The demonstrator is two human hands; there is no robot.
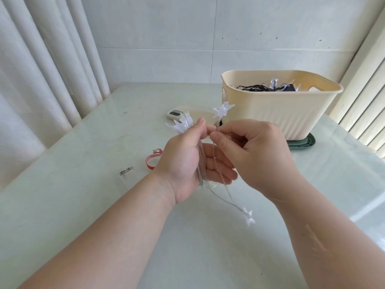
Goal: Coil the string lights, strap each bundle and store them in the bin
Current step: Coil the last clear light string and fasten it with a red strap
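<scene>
Clear-wired lights [200, 163] lie coiled across the left hand [181, 161], whose fingers curl round the loops. The coil's long axis runs nearly upright, with the star bulbs bunched at the top. The right hand [258, 151] pinches the free wire just beside the left thumb; one star stands above the pinch and a tail hangs below. The pink strap [149, 164] lies on the table [83, 205] just left of the left hand, the nearer one. The bin [270, 113] stands beyond the right hand, apparently already holding dark-wired lights.
</scene>
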